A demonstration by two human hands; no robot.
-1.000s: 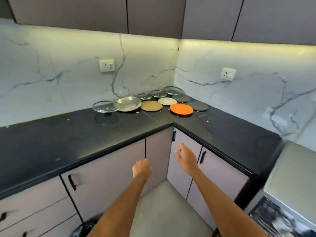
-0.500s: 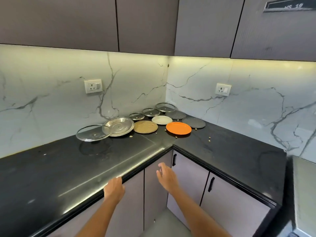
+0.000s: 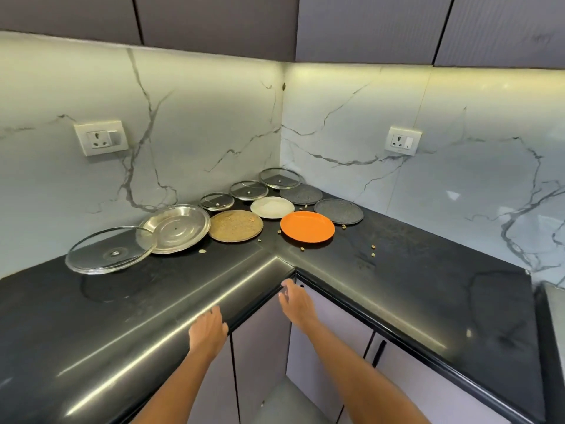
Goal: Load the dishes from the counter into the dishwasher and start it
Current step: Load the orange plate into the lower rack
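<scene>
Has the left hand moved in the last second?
Yes. The left hand has risen from in front of the cabinet doors to the counter edge, nearer the plates.

counter [image 3: 397, 289]: glossy black stone
big lid [image 3: 111, 250]: clear glass
steel plate [image 3: 175, 228]: shiny metal
orange plate [image 3: 307, 226]: smooth, glossy
grey plates [image 3: 338, 211]: matt, speckled
wall [image 3: 198, 123]: polished marble look

Both bare forearms reaching forward, left hand [image 3: 208, 332] loosely curled at the counter [image 3: 122, 332] front edge, right hand [image 3: 295, 302] fingers relaxed near its inner corner
</scene>
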